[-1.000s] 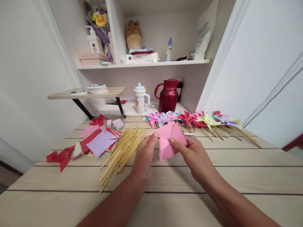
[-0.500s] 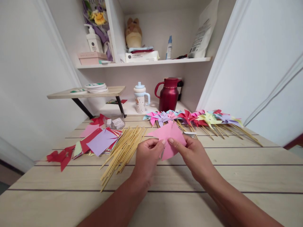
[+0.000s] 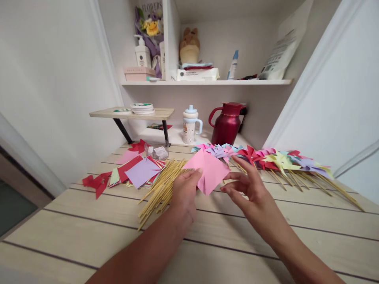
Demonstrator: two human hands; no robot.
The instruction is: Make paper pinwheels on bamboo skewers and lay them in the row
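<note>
Head view: a pale wooden plank-topped table (image 3: 231, 248) carries a long row of multicoloured folded-paper pinwheels (image 3: 280, 161) at far right and a heap of thin straw-yellow wooden sticks (image 3: 162, 185) left of centre. The right hand (image 3: 251, 193) has its fingers parted and released; the left hand (image 3: 184, 190) grasps, thumb on top, a slit pink paper square (image 3: 209, 169), raised above the table, one corner near the right fingertips.
</note>
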